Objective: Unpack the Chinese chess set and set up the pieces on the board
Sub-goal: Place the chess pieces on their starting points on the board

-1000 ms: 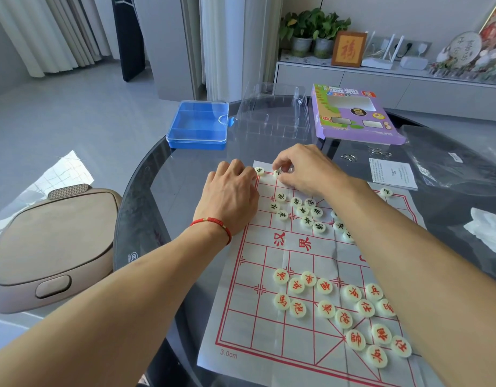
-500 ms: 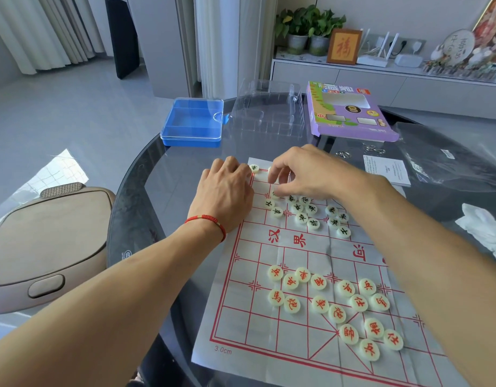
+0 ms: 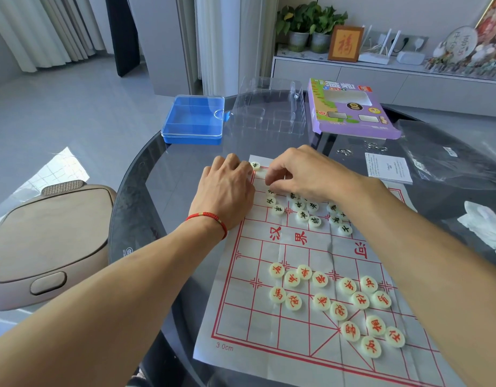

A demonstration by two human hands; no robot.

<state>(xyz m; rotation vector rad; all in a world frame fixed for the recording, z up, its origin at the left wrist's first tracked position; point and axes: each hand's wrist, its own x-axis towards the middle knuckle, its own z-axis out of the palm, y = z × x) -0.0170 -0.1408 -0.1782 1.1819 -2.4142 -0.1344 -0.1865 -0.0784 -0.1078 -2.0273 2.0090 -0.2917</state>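
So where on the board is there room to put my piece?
The river band across the board, between the green pieces and red pieces, is bare; so is the near left corner. It is crowded under both hands at the far edge.
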